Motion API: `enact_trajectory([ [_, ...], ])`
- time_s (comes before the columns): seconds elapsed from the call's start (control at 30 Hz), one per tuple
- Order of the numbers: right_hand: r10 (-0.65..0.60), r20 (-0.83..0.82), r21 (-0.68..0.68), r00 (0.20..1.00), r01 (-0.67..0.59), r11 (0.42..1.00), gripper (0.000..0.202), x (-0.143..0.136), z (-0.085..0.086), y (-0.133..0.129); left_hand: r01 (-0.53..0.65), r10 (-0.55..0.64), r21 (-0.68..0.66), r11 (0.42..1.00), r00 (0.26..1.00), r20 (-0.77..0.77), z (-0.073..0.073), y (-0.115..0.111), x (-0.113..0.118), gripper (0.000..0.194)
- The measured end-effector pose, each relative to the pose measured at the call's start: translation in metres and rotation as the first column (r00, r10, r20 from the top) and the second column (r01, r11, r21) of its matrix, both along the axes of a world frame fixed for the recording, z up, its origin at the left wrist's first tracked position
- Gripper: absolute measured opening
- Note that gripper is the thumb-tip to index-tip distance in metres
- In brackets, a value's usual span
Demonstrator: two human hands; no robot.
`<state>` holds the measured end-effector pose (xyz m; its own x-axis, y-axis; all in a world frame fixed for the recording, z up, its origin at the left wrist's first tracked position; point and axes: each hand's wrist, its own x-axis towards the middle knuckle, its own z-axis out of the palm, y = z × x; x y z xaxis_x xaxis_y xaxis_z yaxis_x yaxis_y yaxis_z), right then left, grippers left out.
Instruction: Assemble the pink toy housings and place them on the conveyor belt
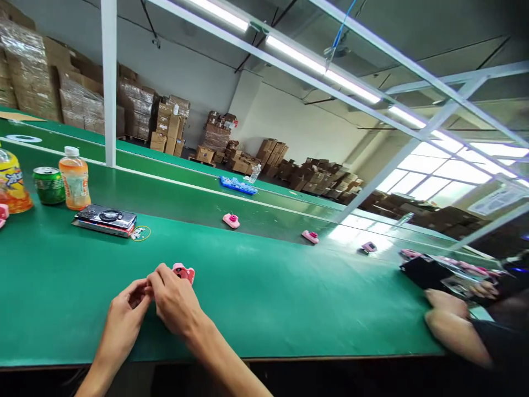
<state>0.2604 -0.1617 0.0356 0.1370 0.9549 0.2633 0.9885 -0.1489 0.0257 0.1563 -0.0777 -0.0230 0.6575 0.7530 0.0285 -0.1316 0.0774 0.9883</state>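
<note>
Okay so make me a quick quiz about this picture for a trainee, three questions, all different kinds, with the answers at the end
1. What stands between the yellow-labelled bottle and the orange bottle?
A) a cup
B) a can
C) a bowl
2. True or false: the left hand and the right hand are close together, with a pink piece beside the right one.
3. Fill in the colour: the tray farther back is ____.

Key: 1 B; 2 true; 3 blue.

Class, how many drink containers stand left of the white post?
3: a yellow bottle at the picture's left edge, a green can beside it, then a white-capped bottle.
</note>
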Motion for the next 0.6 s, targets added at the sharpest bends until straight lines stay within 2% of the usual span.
enact_trajectory([
  [0.1, 0.069, 0.039, 0.083, 0.997, -0.073, 0.994, 0.009, 0.006, -0.01, 0.0, 0.018, -0.016, 0.078, 0.997, 0.999, -0.03, 0.002, 0.002, 0.0, 0.055],
  [0.2, 0.104, -0.068, 0.194, 0.992, -0.089, 0.977, 0.009, 0.013, -0.014, 0.002, 0.037, -0.028, 0.143, 0.989, 0.998, -0.064, 0.004, 0.001, -0.002, 0.052],
  [0.27, 0.11, -0.106, 0.196, 0.988, -0.088, 0.977, 0.007, 0.013, -0.015, 0.004, 0.043, -0.032, 0.153, 0.987, 0.997, -0.069, 0.002, 0.0, -0.003, 0.051],
  [0.37, 0.121, -0.042, 0.139, 0.992, -0.115, 0.984, 0.009, 0.011, -0.018, 0.001, 0.032, -0.021, 0.145, 0.989, 0.997, -0.075, -0.002, 0.003, -0.004, 0.052],
  [0.43, 0.149, -0.018, 0.149, 0.989, -0.145, 0.978, 0.012, 0.01, -0.02, -0.005, 0.039, -0.03, 0.138, 0.99, 0.997, -0.071, -0.003, 0.006, -0.004, 0.051],
  [0.6, 0.252, -0.129, 0.238, 0.959, -0.217, 0.947, 0.014, 0.014, -0.014, -0.018, 0.132, -0.132, 0.019, 0.991, 0.991, -0.011, 0.004, 0.008, -0.005, 0.061],
])
